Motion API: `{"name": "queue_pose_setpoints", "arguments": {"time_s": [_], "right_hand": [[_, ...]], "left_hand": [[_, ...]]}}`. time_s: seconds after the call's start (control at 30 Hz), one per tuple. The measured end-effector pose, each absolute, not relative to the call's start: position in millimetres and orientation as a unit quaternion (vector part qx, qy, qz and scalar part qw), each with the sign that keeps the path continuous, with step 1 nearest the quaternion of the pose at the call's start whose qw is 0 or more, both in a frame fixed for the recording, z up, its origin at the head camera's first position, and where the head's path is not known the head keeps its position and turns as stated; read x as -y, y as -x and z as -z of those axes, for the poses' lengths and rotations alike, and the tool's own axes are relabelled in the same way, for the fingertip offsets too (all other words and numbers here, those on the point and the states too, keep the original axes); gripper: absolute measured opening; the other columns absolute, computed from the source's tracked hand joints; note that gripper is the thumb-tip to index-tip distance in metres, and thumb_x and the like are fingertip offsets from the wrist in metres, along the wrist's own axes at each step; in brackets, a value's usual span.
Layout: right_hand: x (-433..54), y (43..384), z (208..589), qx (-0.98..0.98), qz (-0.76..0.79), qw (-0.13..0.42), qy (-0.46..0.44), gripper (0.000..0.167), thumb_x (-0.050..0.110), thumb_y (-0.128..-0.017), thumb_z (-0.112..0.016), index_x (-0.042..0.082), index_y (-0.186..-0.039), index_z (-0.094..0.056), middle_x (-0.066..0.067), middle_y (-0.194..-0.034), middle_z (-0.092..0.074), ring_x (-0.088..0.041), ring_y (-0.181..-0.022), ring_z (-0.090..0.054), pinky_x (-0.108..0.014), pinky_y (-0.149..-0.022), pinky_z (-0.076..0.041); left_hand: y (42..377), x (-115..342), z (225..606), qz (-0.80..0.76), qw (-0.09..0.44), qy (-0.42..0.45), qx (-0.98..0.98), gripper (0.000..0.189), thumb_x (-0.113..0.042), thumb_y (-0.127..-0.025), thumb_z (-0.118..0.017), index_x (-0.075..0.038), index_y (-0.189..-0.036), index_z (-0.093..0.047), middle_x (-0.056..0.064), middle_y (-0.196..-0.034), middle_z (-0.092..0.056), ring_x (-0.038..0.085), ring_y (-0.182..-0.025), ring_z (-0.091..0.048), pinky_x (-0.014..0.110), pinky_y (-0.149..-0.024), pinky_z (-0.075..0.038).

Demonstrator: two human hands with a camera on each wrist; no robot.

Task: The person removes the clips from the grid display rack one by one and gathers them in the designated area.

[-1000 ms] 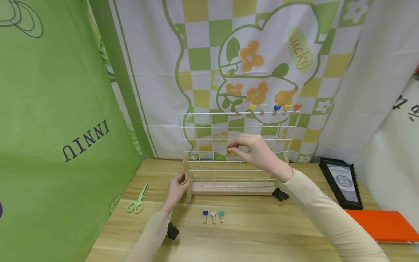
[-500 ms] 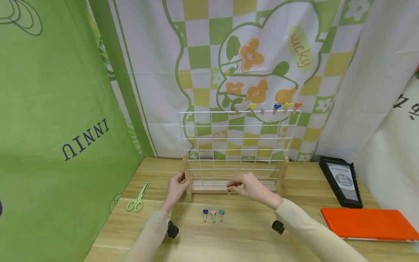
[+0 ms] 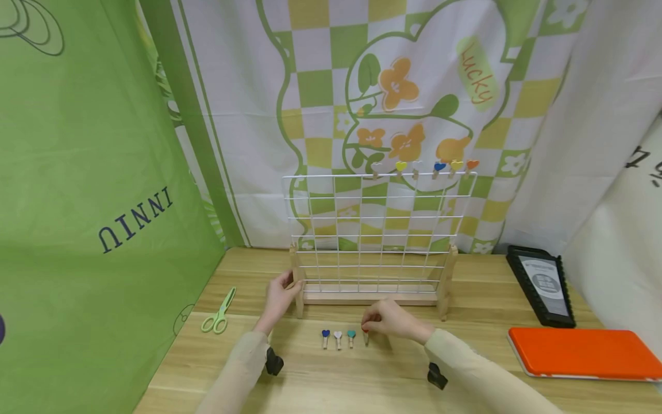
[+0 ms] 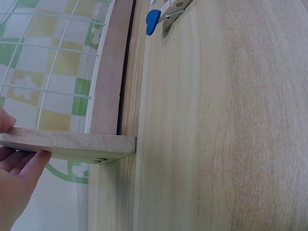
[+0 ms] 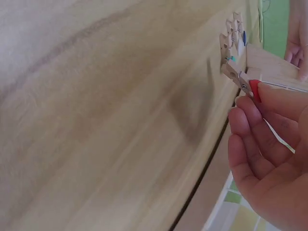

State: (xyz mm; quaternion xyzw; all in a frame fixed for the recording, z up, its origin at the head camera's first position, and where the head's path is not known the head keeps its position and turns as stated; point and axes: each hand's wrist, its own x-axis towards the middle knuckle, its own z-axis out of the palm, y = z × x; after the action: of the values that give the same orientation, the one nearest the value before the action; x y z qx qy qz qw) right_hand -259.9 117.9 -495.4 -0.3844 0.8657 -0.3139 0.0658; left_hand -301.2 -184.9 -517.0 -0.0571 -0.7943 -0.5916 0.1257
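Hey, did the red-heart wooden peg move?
Yes, down: in the head view, the red-heart wooden peg went from in front of the white wire grid to below it.

Checked cloth (image 3: 315,89): “Lucky” (image 3: 476,72); green cloth (image 3: 98,132): “UINNI” (image 3: 135,221)

Your right hand (image 3: 390,319) pinches a wooden clip (image 3: 366,338) by its red end (image 5: 255,90), the bare end pointing near, just right of the teal clip (image 3: 351,338) on the surface (image 3: 383,382). Your left hand (image 3: 279,297) grips the left post (image 4: 70,140) of the standing white wire rack (image 3: 381,251).

Red-topped clip (image 5: 242,83), lt grn scissors (image 3: 220,314), chk'd cloth (image 3: 315,89)
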Motion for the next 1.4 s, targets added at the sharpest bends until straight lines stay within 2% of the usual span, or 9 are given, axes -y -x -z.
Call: {"name": "queue_pose_setpoints", "arguments": {"time_s": [0.23, 0.53, 0.87, 1.0, 1.2, 1.4], "right_hand": [[-114, 264, 504, -0.865, 0.327, 0.094, 0.369, 0.009, 0.009, -0.09, -0.07, 0.003, -0.091, -0.075, -0.006, -0.085, -0.077, -0.004, -0.072, -0.067, -0.011, -0.063, -0.054], [-111, 265, 509, -0.861, 0.344, 0.134, 0.349, 0.012, 0.011, -0.093, -0.067, 0.002, -0.092, -0.075, -0.01, -0.083, -0.076, -0.018, -0.069, -0.07, -0.012, -0.058, -0.053], [-108, 267, 508, -0.864, 0.339, 0.156, 0.339, 0.013, 0.011, -0.094, -0.066, 0.001, -0.091, -0.075, -0.011, -0.081, -0.075, -0.018, -0.065, -0.068, -0.012, -0.054, -0.05], [-107, 268, 506, -0.864, 0.334, 0.155, 0.344, 0.012, 0.009, -0.093, -0.066, 0.001, -0.09, -0.075, -0.011, -0.081, -0.076, -0.013, -0.062, -0.064, -0.011, -0.054, -0.048], [-106, 269, 505, -0.868, 0.32, 0.135, 0.355, 0.009, 0.008, -0.091, -0.068, 0.002, -0.09, -0.075, -0.009, -0.082, -0.076, -0.003, -0.064, -0.06, -0.011, -0.059, -0.048], [-112, 270, 490, -0.875, 0.307, 0.116, 0.357, 0.011, 0.013, -0.092, -0.069, 0.004, -0.094, -0.074, -0.005, -0.087, -0.075, -0.002, -0.072, -0.062, -0.013, -0.065, -0.052]], "left_hand": [[300, 184, 515, 0.587, 0.126, 0.057, 0.797, 0.039, 0.002, -0.089, -0.066, 0.016, -0.125, -0.059, 0.036, -0.122, -0.063, 0.048, -0.119, -0.061, 0.046, -0.099, -0.056], [300, 185, 516, 0.592, 0.122, 0.053, 0.795, 0.04, 0.0, -0.088, -0.069, 0.012, -0.125, -0.06, 0.033, -0.122, -0.065, 0.045, -0.118, -0.063, 0.046, -0.1, -0.056], [301, 186, 517, 0.588, 0.129, 0.056, 0.797, 0.039, 0.0, -0.088, -0.069, 0.013, -0.124, -0.061, 0.033, -0.121, -0.065, 0.045, -0.118, -0.062, 0.048, -0.1, -0.055], [302, 186, 517, 0.591, 0.126, 0.058, 0.794, 0.039, 0.0, -0.088, -0.069, 0.014, -0.124, -0.06, 0.034, -0.121, -0.064, 0.046, -0.119, -0.062, 0.048, -0.1, -0.055], [302, 186, 517, 0.595, 0.126, 0.063, 0.791, 0.04, 0.001, -0.088, -0.068, 0.015, -0.124, -0.059, 0.035, -0.121, -0.064, 0.048, -0.118, -0.061, 0.047, -0.099, -0.055], [300, 185, 516, 0.591, 0.125, 0.059, 0.795, 0.039, 0.003, -0.089, -0.067, 0.015, -0.125, -0.059, 0.034, -0.122, -0.064, 0.047, -0.119, -0.061, 0.049, -0.101, -0.054]]}}
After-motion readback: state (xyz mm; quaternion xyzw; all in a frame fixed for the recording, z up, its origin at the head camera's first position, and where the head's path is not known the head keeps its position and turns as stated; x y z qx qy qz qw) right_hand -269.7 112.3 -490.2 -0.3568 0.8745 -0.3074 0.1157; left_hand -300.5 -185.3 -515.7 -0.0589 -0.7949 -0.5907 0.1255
